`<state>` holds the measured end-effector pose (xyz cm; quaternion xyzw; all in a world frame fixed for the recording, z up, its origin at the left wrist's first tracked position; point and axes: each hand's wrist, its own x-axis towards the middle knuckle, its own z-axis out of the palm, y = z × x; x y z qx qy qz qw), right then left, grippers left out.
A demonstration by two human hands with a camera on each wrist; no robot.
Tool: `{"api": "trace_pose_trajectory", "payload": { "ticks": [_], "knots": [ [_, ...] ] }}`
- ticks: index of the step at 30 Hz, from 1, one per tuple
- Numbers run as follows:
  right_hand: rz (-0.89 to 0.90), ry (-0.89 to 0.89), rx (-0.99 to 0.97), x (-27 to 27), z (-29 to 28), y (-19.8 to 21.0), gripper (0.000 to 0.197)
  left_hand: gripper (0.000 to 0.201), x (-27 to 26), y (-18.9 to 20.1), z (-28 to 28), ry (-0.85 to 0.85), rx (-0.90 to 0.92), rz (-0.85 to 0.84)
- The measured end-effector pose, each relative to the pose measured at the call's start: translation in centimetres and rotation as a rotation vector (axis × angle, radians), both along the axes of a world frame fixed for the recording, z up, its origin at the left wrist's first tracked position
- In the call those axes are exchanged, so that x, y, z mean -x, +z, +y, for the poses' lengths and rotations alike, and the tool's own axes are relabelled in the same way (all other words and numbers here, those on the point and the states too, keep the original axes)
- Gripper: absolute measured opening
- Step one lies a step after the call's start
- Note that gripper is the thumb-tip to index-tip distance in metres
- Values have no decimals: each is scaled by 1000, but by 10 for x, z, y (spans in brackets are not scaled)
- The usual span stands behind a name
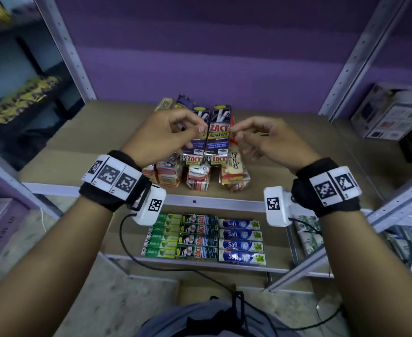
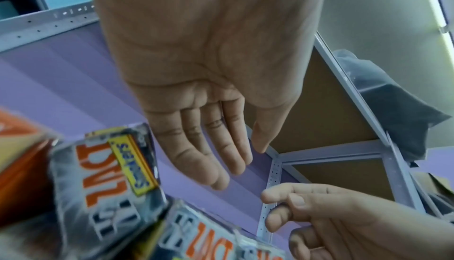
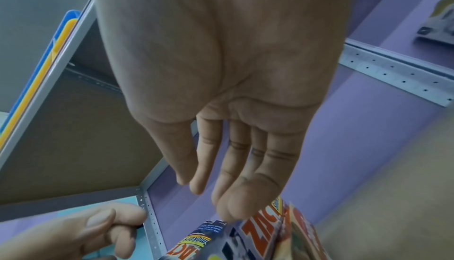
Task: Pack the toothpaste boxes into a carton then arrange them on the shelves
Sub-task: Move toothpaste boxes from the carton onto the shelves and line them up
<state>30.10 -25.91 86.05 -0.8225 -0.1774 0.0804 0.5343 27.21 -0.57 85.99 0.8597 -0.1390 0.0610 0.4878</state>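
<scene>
Two dark ZACT Smokers toothpaste boxes (image 1: pixel 218 132) lie side by side on top of a stack on the middle shelf (image 1: pixel 224 200). My left hand (image 1: pixel 193 135) hovers over the left box with relaxed fingers and holds nothing. The left wrist view shows the left hand (image 2: pixel 221 157) with its palm bare and the ZACT box (image 2: pixel 110 177) below it. My right hand (image 1: pixel 241 139) hangs beside the right box, fingers loose. In the right wrist view the right hand (image 3: pixel 221 177) has its fingertips just over the ZACT box (image 3: pixel 258 233); whether they touch it is unclear.
Plastic-wrapped orange and white packs (image 1: pixel 197 176) stand under the ZACT boxes. The lower shelf carries rows of green Darlie (image 1: pixel 161 237), ZACT (image 1: pixel 197 237) and Safi (image 1: pixel 241 239) boxes. Brown cardboard (image 1: pixel 200 290) lies near the floor. Metal uprights (image 1: pixel 73 57) flank the bay.
</scene>
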Motion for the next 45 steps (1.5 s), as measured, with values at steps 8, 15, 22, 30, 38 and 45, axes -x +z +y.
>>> {"api": "trace_pose_trajectory", "payload": {
  "ticks": [8, 15, 22, 30, 38, 45],
  "knots": [
    [-46, -3, 244, -39, 29, 9, 18, 8, -25, 17, 10, 153, -184, -51],
    [-34, -5, 485, -56, 48, 2, 45, 8, -35, 19, 17, 232, -353, -104],
    [8, 60, 701, -60, 59, -4, 57, 38, -43, 9, 21, 246, -420, -1],
    [17, -21, 495, -58, 56, -10, 41, 71, -52, 8, 15, 299, -530, 114],
    [-6, -54, 351, -55, 46, -14, 39, 67, -56, 17, 8, 334, -640, 153],
    [22, -60, 274, -52, 43, -18, 33, 57, -61, 23, 9, 338, -599, 316]
  ]
}}
